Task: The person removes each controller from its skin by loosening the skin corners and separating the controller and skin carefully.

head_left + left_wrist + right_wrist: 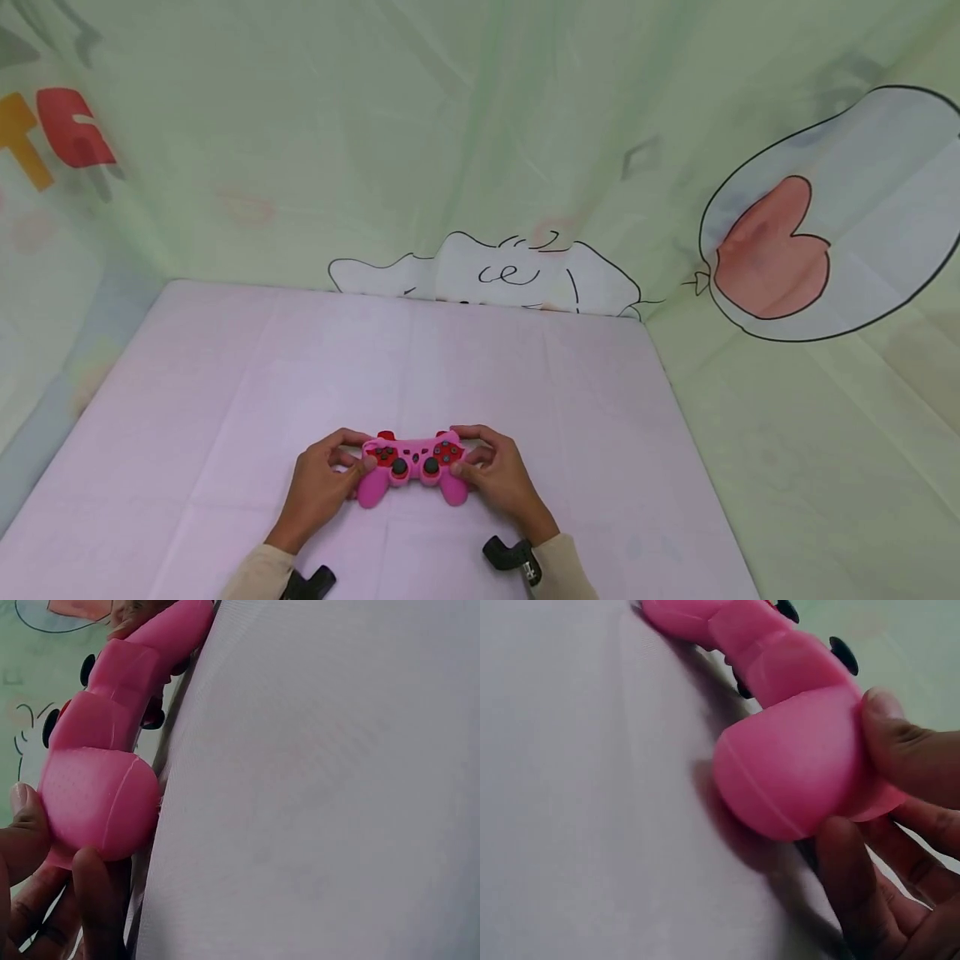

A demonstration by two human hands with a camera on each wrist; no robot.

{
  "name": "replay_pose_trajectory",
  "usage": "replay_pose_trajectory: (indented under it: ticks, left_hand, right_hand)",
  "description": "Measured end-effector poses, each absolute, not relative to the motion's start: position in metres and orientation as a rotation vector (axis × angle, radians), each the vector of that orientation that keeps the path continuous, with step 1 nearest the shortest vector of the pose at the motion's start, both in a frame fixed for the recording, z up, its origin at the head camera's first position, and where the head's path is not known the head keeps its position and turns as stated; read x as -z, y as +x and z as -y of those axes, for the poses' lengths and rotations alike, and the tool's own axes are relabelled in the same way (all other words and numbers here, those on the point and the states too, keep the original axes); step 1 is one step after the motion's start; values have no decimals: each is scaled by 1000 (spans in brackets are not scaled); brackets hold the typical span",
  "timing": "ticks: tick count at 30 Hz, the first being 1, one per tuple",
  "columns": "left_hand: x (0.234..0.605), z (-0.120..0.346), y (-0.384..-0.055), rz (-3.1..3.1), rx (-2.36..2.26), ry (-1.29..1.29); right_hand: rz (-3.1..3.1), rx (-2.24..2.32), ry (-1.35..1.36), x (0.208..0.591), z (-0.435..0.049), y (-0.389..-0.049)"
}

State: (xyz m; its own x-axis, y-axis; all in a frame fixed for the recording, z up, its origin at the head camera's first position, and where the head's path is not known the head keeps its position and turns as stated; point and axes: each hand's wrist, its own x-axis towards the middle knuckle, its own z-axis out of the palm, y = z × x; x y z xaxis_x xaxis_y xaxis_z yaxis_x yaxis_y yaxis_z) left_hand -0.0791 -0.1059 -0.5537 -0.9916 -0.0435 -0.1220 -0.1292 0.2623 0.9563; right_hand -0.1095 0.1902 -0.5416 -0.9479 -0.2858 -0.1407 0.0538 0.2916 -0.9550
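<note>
Controller [415, 448], one, pink with two red panels [447, 452] and two dark sticks [400, 467], is held between two hands over the near part of a cloth-covered table [450, 375], just left of the middle of the head view. The left hand [322, 483] is clamped on one grip, thumb on the front face and fingers behind; the right hand [504, 477] pinches the other grip the same way. Both grips point toward the person, whose two pale sleeves [564, 568] run out of the frame. Two black devices [512, 555] sit at the wrists, one to each; the left one is cut off by the bottom edge. Some fingers are hidden behind the controller, and its small centre buttons are too tiny to count. Shadow falls under the right grip in the right wrist view, but whether the controller touches the cloth is hard to tell. Green fabric [375, 167] backs the table, bearing one balloon [885, 192] with one heart [780, 258], cropped at right; one white figure [442, 279], its lower part cut by the table's edge; and two letters [71, 133], orange and red.
</note>
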Motion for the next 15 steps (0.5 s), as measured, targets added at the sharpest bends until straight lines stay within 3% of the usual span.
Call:
replay_pose_trajectory:
  ticks: [15]
  left_hand:
    - [546, 113, -87, -2389, -1756, -85]
  right_hand:
    - [-2265, 1651, -180, 540, -191, -119]
